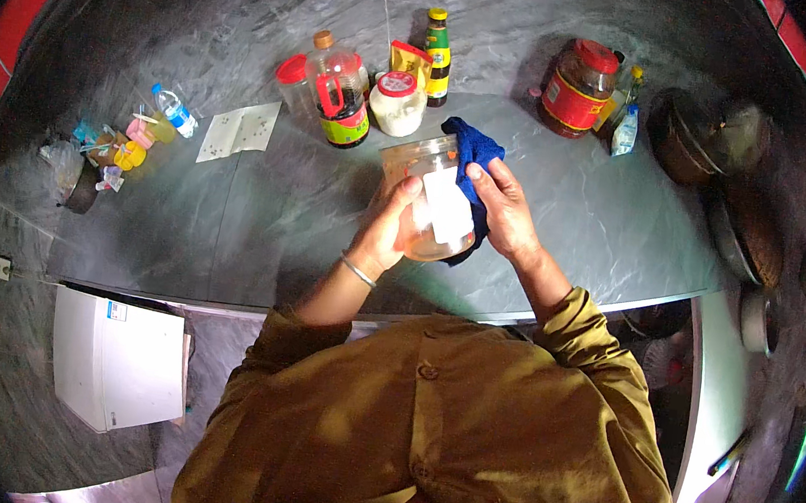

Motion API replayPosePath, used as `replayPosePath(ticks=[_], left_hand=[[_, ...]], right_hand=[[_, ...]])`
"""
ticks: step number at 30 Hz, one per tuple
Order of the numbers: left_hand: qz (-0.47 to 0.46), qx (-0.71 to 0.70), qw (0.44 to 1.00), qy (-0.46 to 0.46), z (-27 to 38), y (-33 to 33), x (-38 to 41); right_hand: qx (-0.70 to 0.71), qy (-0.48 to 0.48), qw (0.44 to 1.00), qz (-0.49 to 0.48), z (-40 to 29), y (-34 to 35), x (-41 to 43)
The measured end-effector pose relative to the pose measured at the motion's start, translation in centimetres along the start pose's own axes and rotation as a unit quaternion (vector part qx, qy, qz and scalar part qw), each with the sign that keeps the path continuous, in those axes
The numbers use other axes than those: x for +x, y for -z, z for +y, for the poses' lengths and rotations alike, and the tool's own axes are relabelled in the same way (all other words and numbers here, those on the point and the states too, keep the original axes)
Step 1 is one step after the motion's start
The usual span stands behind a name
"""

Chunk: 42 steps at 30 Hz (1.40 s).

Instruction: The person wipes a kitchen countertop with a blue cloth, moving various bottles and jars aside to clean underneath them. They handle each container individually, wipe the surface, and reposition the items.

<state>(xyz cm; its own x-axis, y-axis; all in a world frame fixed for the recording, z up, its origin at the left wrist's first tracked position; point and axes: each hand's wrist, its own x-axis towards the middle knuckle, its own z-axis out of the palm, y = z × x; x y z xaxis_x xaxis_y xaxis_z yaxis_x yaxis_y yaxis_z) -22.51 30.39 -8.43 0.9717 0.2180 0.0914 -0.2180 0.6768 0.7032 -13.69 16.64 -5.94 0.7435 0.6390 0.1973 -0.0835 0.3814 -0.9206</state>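
Note:
A clear jar with a pale label is held tilted above the grey marbled counter. Its mouth points away from me, and reddish specks show near the rim. My left hand grips the jar's left side, thumb on top. A dark blue cloth lies along the jar's right side, pinched in my right hand. Part of the cloth hangs down behind the jar. Whether anything is inside the jar is hard to tell.
Behind the jar stand a soy sauce bottle, a red-lidded jar of white grains and a green-labelled bottle. Farther right are a large red-lidded jar and dark pans. A fly-trap-like sheet lies left, near a water bottle.

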Motion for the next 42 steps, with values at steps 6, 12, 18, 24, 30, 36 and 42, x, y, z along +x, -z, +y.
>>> replayPosePath(ticks=[6,12,18,24,30,36,42], left_hand=[[0.158,-0.005,0.985,-0.075,-1.3,2.9,2.1],[-0.030,-0.272,0.962,-0.017,1.6,-0.9,1.2],[0.086,-0.126,0.976,-0.153,2.0,-4.5,0.0],[0.110,-0.097,0.980,-0.133,0.0,-5.9,-0.6],[0.056,-0.143,0.980,-0.127,-1.8,-4.3,-0.4],[0.074,-0.197,0.969,-0.128,-0.8,-2.9,-0.1],[0.179,-0.133,0.972,-0.081,-7.8,-0.9,1.8]], right_hand=[[-0.381,0.202,0.901,-0.055,0.5,-1.5,-1.4],[-0.504,0.406,0.756,-0.100,5.5,-3.3,-4.3],[-0.306,0.263,0.913,0.056,2.9,-4.2,-2.3],[-0.024,0.135,0.967,0.215,2.9,-5.5,-2.0],[-0.075,0.108,0.948,0.290,5.8,-1.0,0.3],[-0.184,-0.043,0.954,0.234,5.5,2.3,-0.6],[0.088,0.014,0.951,0.297,5.1,2.2,-1.0]])
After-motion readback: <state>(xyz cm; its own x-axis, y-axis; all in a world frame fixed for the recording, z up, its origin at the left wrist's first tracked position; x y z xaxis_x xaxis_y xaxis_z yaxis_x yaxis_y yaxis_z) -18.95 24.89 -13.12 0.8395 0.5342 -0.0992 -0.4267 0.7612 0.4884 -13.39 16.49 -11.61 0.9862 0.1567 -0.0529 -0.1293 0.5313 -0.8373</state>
